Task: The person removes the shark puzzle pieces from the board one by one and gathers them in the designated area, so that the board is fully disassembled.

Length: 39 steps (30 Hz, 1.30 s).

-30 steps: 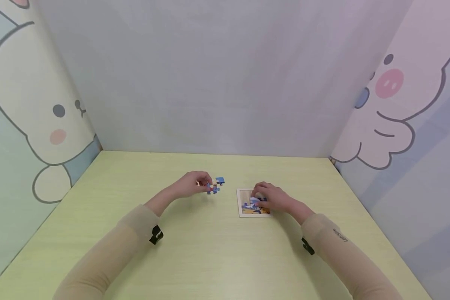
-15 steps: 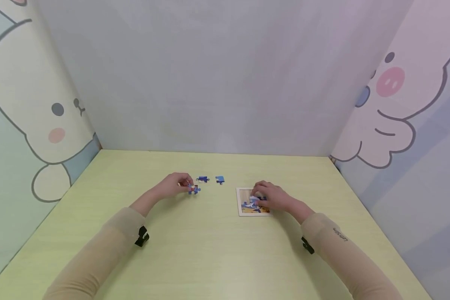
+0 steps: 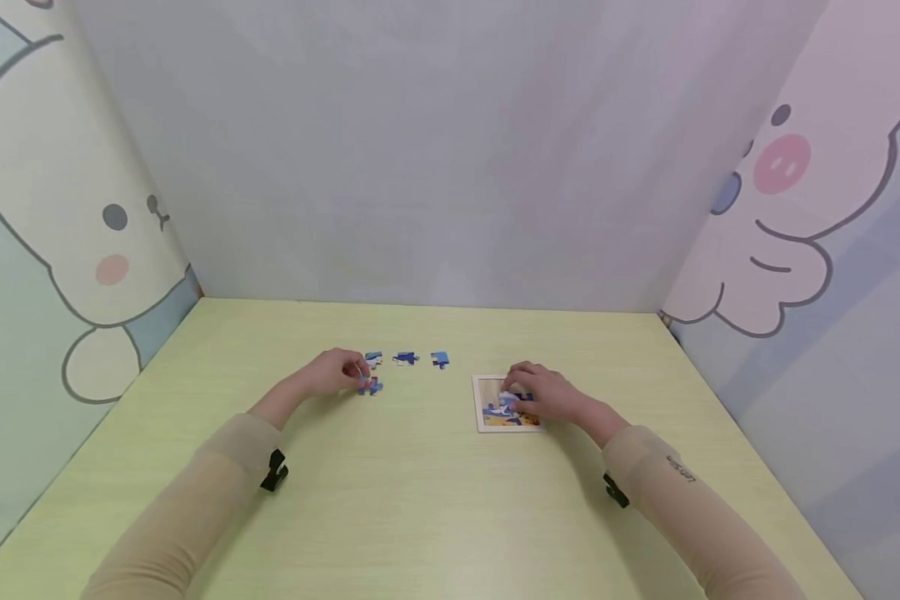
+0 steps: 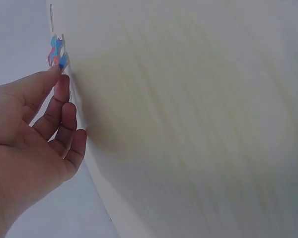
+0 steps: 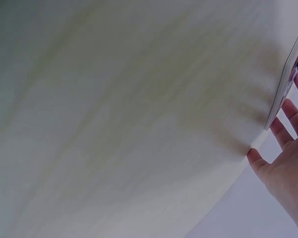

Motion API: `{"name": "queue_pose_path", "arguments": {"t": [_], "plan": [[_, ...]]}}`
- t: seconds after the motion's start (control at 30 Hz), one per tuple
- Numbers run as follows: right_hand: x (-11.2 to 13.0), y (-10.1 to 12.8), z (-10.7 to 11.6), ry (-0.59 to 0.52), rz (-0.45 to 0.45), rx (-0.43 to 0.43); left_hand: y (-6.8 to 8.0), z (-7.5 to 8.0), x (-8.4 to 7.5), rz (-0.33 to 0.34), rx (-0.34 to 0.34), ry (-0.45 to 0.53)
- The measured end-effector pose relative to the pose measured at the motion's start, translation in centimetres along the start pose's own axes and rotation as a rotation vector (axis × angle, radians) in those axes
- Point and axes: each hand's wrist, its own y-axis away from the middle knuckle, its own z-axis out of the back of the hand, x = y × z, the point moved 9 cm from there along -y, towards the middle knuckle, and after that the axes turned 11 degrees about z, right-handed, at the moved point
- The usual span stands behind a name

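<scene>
Left hand [image 3: 330,373] farther left now, grip pinching blue puzzle piece [image 3: 370,386] at fingertips.

1. We see one small dark print on the right sleeve [image 3: 680,469], lower right of the head view; its letters are too small for us to read.
2. We find no other text, numbers or signs.

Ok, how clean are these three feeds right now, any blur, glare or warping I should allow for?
Head view: evenly lit, no glare, soft shadows under the arms, wide-angle bowing at the walls; the puzzle tray and loose pieces are small but sharp. Left wrist view: tabletop smeared, the left hand and its piece fairly clear. Right wrist view: mostly blurred table, the right hand at the frame edge.
</scene>
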Motion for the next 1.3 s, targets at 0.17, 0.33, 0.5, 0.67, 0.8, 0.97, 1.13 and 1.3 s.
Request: {"name": "queue_pose_path", "arguments": {"t": [0.17,0.33,0.5,0.67,0.8,0.97,1.13,1.3], "plan": [[0.0,0.1,0.0,-0.007,0.005,-0.005,0.0,-0.2,-0.1,0.013,0.007,-0.008],[0.0,0.1,0.0,-0.020,0.003,-0.006,-0.1,-0.2,-0.2,0.020,-0.006,-0.024],[0.1,0.1,0.0,-0.026,0.010,-0.006,-0.1,-0.2,-0.6,0.032,-0.017,-0.029],[0.5,0.3,0.3,-0.056,0.015,0.016,-0.1,-0.5,-2.3,0.012,-0.008,-0.027],[0.3,0.5,0.3,-0.074,0.019,0.063,-0.3,-0.8,-4.0,-0.008,-0.006,-0.024],[0.2,0.6,0.3,-0.100,0.053,0.110,-0.7,-1.4,-6.6,-0.062,-0.008,-0.041],[0.1,0.8,0.4,-0.139,0.075,0.132,-0.7,-2.3,-9.9,-0.157,-0.011,-0.062],[0.2,0.9,0.3,-0.144,0.099,0.132,-1.1,-3.4,-12.6,-0.195,0.004,-0.060]]}}
